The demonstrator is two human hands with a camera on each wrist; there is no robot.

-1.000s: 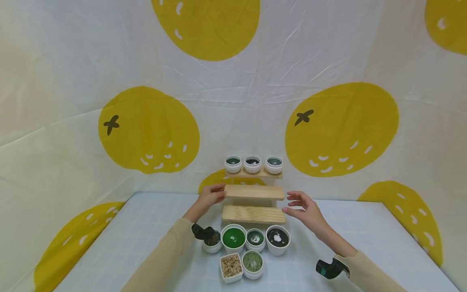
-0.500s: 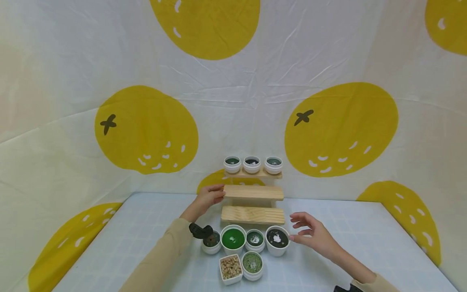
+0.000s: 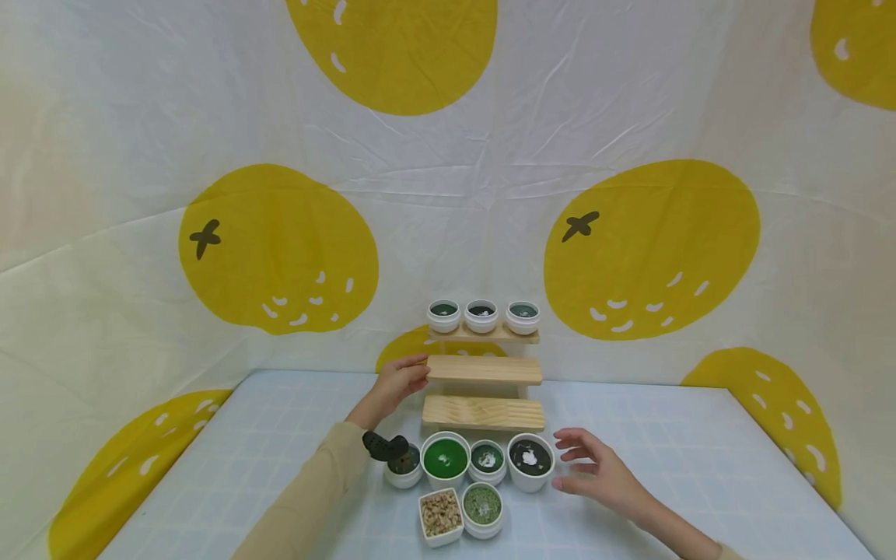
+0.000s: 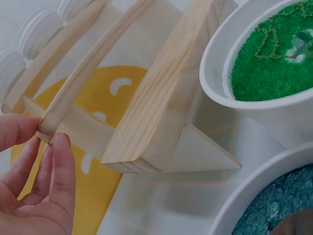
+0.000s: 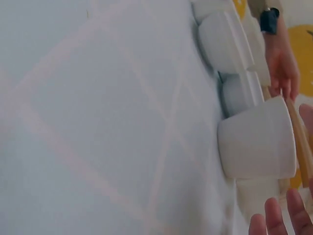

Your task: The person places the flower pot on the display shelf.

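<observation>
My left hand (image 3: pixel 397 386) pinches the left end of the middle wooden step of a three-tier display stand (image 3: pixel 483 413); in the left wrist view the thumb lies over that step (image 4: pixel 73 93) and the fingertips under it. My right hand (image 3: pixel 602 474), fingers spread and slightly bent, is beside a white pot with dark filling and a white patch (image 3: pixel 530 457), with nothing in its grasp. The right wrist view shows that pot's side wall (image 5: pixel 257 142) close to the fingertips. The stand's top step carries three small white bowls (image 3: pixel 481 316).
A larger pot with bright green filling (image 3: pixel 445 459), a small dark green bowl (image 3: pixel 487 460) and a dark-filled bowl (image 3: pixel 403 464) stand in front of the stand. Nearer are a square dish of tan bits (image 3: pixel 442 515) and a green-filled bowl (image 3: pixel 483 507). A patterned cloth (image 3: pixel 483 194) hangs behind.
My right hand has moved from the stand's right side down and nearer, to beside the dark-filled pot. The left hand keeps its hold on the middle step.
</observation>
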